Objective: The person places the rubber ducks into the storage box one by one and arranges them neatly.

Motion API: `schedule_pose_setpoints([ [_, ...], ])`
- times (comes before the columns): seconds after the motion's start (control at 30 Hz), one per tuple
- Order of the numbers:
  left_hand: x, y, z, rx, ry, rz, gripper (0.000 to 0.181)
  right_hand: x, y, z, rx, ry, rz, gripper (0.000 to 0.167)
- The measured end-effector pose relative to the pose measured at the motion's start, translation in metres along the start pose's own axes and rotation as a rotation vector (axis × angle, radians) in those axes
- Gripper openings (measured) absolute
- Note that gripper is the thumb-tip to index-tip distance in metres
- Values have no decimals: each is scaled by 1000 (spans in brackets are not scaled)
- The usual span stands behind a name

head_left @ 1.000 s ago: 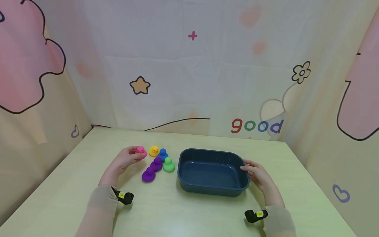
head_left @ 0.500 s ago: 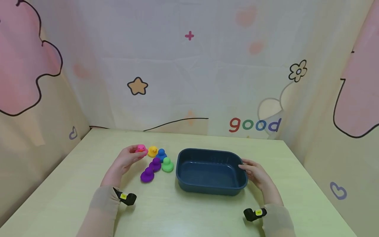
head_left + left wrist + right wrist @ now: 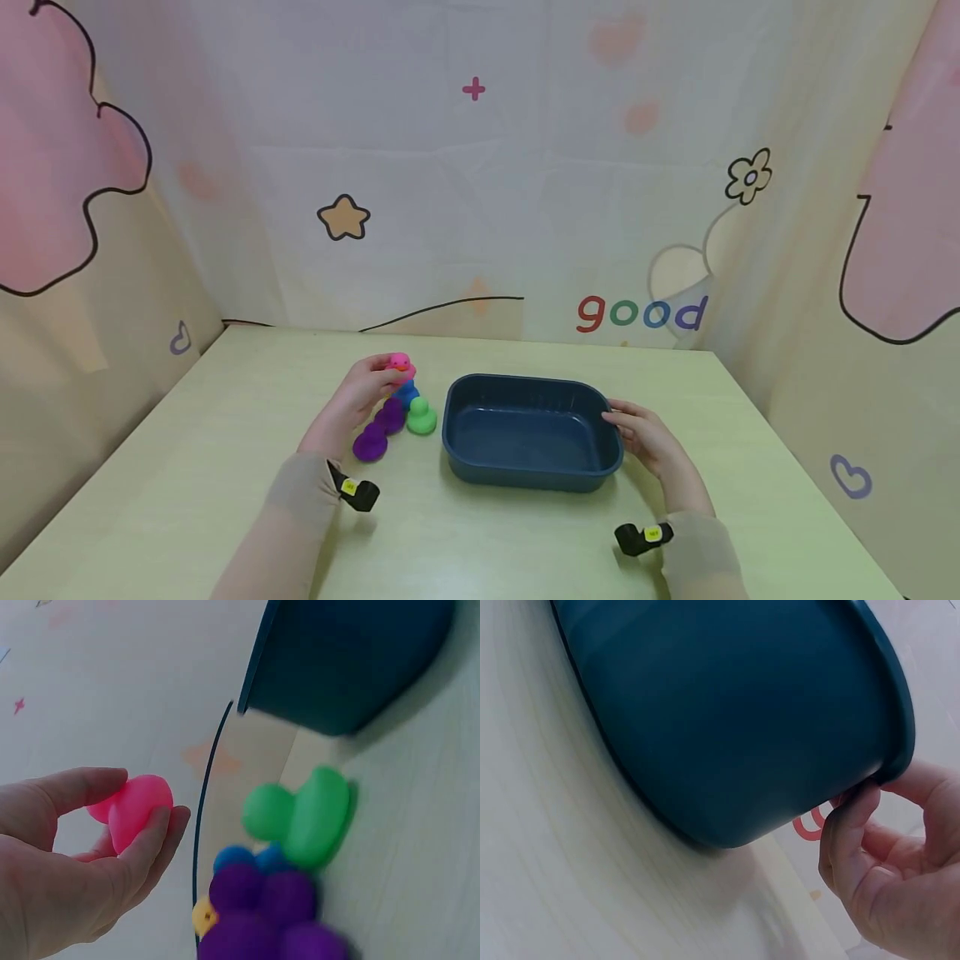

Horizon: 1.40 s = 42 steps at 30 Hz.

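Observation:
My left hand [image 3: 360, 393] pinches a pink rubber duck [image 3: 402, 367] between thumb and fingers, raised over the other ducks; the left wrist view shows the pink duck [image 3: 139, 814] well off the table. Below it stand a blue duck [image 3: 408, 392], a green duck [image 3: 422, 418] and two purple ducks [image 3: 371, 443]. A yellow duck [image 3: 203, 916] is mostly hidden behind the left hand in the head view. My right hand [image 3: 647, 437] grips the right end of a dark blue plastic basin [image 3: 517, 475], thumb over its rim; some fingers are under the rim in the right wrist view.
The pale wooden table [image 3: 480, 542] carries the basin and ducks. A printed cloth [image 3: 420, 267] hangs behind the table and along both sides. Black wrist cameras [image 3: 360, 495] sit on both sleeves.
My left hand has lifted the pink duck and carried it right, over the yellow and blue ducks. The right hand stays at the basin's end. The head view has shifted slightly.

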State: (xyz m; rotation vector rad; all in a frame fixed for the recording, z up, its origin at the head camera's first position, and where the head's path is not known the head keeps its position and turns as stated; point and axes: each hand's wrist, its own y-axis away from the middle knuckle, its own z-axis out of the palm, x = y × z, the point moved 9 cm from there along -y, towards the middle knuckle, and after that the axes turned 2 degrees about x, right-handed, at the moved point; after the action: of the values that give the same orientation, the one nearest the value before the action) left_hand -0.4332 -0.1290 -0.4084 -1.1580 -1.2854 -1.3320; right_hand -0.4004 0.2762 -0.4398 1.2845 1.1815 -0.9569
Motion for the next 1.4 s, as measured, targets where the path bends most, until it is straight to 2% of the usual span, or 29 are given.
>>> schedule_pose_setpoints([
  [0.37,14,-2,81,-106,43,18,51,-2,0,-2,-3,-25,-22,56],
  [0.53,24,4,112,-145,34,40,49,-3,1,-2,-16,-61,-29,52],
  [0.63,25,6,128,-153,33,46,48,-3,1,-2,-21,-69,-28,51],
  [0.9,22,8,167,-188,15,53,50,-2,0,-1,-23,-78,-22,46],
  [1.07,17,8,187,-208,-4,42,51,-3,0,0,-29,-61,-24,52],
  [1.4,9,8,219,-174,-90,35,42,-2,1,0,-25,-59,-16,53],
])
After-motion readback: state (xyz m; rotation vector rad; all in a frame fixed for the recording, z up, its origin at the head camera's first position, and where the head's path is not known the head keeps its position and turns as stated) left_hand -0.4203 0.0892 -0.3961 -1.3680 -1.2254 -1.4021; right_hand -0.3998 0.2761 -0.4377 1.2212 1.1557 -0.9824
